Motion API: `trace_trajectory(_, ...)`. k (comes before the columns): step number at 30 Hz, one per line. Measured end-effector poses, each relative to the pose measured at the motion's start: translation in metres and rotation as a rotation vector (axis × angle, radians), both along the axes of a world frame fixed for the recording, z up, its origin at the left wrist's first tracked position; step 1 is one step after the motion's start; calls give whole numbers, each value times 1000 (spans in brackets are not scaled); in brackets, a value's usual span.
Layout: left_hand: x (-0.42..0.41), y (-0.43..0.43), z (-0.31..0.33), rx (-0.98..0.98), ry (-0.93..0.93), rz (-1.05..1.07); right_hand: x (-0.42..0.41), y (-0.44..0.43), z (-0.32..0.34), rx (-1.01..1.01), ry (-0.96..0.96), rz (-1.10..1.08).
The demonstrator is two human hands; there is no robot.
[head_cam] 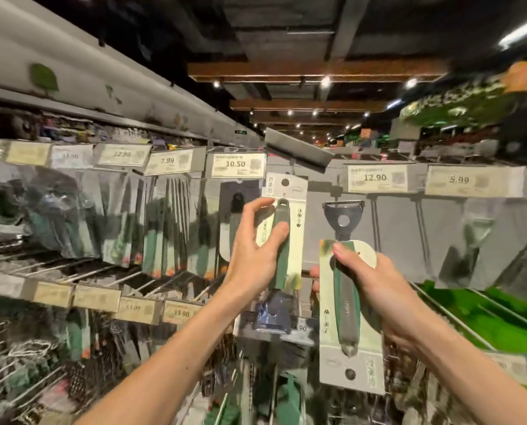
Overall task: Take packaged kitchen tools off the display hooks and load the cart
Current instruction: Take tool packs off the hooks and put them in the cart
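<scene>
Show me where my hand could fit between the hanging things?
The bare grey panel under the 12.90 tag, between the peeler in the right hand and the far-right package. Left of the left hand and its packaged tool, packages hang packed tight.

Both carded peelers [346, 305] have green-and-grey handles on pale cream cards; the price tags [237, 165] are cream.

Arms raised — left hand [256, 243] and right hand [375, 280] both curled, gripping.
</scene>
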State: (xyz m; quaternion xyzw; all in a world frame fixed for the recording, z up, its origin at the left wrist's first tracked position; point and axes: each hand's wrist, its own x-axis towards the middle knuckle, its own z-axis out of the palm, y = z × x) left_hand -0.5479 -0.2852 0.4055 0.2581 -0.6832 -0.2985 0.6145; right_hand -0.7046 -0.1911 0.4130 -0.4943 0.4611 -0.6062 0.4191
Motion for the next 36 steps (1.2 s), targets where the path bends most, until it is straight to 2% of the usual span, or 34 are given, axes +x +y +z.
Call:
trace_trajectory(13, -15, -25, 6, -136, -35, 33, 0, -19, 0, 4, 37, 25)
trace_trajectory(27, -23, -26, 11, 57, 157, 45, -11, -24, 1, -13, 7, 110)
trace_trajectory(29, -24, -28, 13, 112, 130, 20, -13, -23, 4, -29, 15, 117)
trace_trajectory(36, -33, -45, 17, 175, -166, 108, -17, -27, 7, -50, 5, 132)
